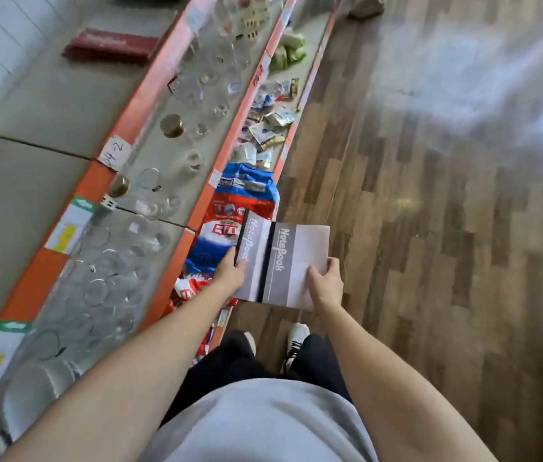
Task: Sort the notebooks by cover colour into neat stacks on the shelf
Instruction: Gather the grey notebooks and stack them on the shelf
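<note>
I hold two grey notebooks marked "NoteBook" in front of me, above the wooden floor. My left hand grips the left notebook at its black spine edge. The right notebook overlaps it and is gripped at its lower right corner by my right hand, thumb on the cover. A stack of dark red notebooks lies far off on the top grey shelf at the upper left.
Orange-edged shelves run along my left. The middle shelf holds several clear glasses and jars. The lowest one holds blue and red bags and small packets. Wooden floor spreads to the right; my shoes show below.
</note>
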Tool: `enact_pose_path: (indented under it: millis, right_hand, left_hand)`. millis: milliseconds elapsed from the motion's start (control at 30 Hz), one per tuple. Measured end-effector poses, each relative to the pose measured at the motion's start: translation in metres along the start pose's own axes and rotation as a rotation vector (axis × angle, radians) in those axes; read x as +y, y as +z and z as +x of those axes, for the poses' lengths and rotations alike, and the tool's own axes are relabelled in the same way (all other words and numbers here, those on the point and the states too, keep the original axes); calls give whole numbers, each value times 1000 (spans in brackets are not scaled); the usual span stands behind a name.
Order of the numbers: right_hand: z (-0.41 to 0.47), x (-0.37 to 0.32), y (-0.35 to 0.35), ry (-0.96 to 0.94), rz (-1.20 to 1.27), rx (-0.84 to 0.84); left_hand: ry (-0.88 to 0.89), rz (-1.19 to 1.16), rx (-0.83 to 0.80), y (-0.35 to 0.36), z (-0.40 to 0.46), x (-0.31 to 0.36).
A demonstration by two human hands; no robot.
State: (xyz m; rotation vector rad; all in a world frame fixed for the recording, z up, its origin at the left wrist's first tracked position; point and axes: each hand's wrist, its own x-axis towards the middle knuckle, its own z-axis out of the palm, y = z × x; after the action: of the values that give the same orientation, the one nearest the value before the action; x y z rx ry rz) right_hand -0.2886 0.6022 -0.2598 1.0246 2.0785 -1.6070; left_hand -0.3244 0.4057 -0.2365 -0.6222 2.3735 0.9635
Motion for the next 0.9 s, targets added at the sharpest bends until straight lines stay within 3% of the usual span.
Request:
enact_pose_path:
  millis: [367,567,900]
  right_hand:
    - [57,-13,-15,141,58,66]
    - [122,-72,-35,143,7,124]
    - [221,-164,-45,148,-50,154]
  left_hand:
    - [-60,-104,-37,39,66,42]
    - [-31,65,-35,38,134,98]
    - [-20,-42,-94,40,246,188]
